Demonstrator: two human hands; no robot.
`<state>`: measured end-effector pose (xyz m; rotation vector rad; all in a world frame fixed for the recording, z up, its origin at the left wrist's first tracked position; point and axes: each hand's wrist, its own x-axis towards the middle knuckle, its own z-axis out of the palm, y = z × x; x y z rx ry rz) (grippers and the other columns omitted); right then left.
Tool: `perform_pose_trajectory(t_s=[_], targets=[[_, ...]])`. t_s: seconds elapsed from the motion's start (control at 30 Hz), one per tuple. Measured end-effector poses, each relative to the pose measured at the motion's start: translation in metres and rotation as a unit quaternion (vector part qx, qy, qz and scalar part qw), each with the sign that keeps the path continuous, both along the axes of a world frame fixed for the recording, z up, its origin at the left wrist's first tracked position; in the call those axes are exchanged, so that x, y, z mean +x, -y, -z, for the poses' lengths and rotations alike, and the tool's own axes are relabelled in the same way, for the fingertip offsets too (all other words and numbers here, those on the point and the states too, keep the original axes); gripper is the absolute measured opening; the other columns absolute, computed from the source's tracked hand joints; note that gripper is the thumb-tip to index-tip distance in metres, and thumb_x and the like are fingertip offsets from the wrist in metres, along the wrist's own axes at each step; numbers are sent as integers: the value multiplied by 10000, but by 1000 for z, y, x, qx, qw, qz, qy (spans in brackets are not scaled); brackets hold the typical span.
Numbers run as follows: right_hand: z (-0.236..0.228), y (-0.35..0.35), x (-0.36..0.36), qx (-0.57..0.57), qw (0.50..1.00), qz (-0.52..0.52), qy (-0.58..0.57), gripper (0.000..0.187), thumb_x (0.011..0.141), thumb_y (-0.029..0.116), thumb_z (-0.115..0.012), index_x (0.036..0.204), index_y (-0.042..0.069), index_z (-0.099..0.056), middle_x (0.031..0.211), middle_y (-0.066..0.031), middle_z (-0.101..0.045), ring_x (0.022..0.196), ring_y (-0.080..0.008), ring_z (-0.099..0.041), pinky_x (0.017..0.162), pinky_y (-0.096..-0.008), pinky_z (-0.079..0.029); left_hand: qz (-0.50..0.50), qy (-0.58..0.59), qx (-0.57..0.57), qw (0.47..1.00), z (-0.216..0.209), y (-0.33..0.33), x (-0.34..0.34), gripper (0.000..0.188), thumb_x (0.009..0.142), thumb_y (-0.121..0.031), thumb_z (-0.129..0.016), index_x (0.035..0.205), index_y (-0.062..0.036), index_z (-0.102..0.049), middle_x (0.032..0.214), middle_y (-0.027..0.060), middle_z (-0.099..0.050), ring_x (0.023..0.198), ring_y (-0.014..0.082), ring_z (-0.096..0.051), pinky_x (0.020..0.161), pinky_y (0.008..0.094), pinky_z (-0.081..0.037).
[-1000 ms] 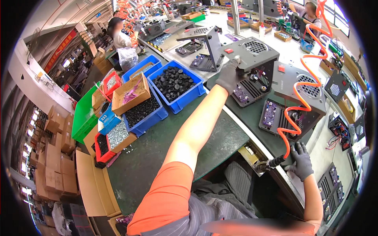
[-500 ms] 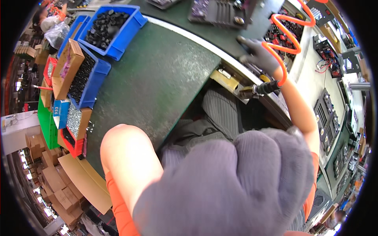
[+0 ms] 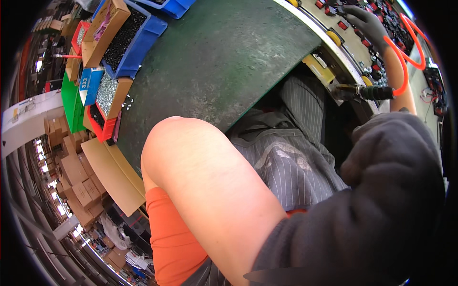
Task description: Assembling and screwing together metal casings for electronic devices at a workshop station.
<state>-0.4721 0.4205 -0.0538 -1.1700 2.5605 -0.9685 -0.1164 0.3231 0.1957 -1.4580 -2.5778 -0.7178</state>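
My left hand (image 3: 381, 190), in a dark knitted glove, is raised very close to the head camera and fills the lower right. Its fingers are curled in, and whatever lies inside them is hidden. My bent left arm crosses the middle of the view. Farther off at the upper right, my gloved right hand (image 3: 367, 28) reaches over small red-and-black parts (image 3: 342, 25), fingers stretched out and apart. Below that hand, beside my right forearm, a dark air tool (image 3: 365, 92) is joined to an orange coiled hose (image 3: 404, 81).
A green worktop (image 3: 214, 62) spreads ahead, bordered by a rail with yellow rollers (image 3: 334, 38). On its left stand a blue bin of black screws (image 3: 155, 28), a cardboard box of silvery screws (image 3: 121, 90) and a red tray (image 3: 102, 128). Stacked cartons (image 3: 78, 178) lie beyond.
My view has swung so the bench sits farther left and higher. My left hand has moved right across the view. My right hand now reaches over the red-and-black parts.
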Motion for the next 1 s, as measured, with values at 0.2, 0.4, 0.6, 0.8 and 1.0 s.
perform_pose_trajectory(t_s=[0.2,0.4,0.6,0.8,1.0], targets=[[10,-118,33,388,918,43,-67,356,792,179,-598,1084,-20,-557,901,-227,-636,900,-354,-618,775,-401,-489,39,14,-38,998,-5,9,3,194,718,-165,-567,854,-66,-664,782,106,-637,724,273,-619,622,376,-482],[45,-111,41,152,980,123,-25,247,820,118,-592,1044,17,-561,889,-154,-610,828,-291,-591,777,-363,-462,-22,47,-80,995,-6,12,-10,206,731,-193,-568,855,-61,-666,794,121,-645,748,283,-629,639,390,-488],[25,-97,34,171,985,-20,-11,220,739,149,-625,924,31,-628,894,-179,-645,831,-337,-623,744,-389,-495,-336,111,-246,902,67,48,-116,223,745,-222,-570,857,-56,-669,807,135,-654,772,294,-638,656,404,-494],[-6,-73,65,376,926,36,-23,207,705,77,-581,893,17,-645,899,-200,-645,867,-346,-630,786,-417,-503,-418,106,-228,873,166,83,-238,382,825,-320,-584,1170,-156,-584,1102,136,-619,1013,282,-596,869,395,-471],[-42,-116,70,242,964,111,-14,310,780,190,-625,1059,54,-607,1010,-164,-626,975,-334,-591,851,-402,-470,-346,158,-233,895,225,39,-298,475,824,-307,-570,1280,-204,-487,1292,144,-497,1081,311,-569,889,415,-470]])
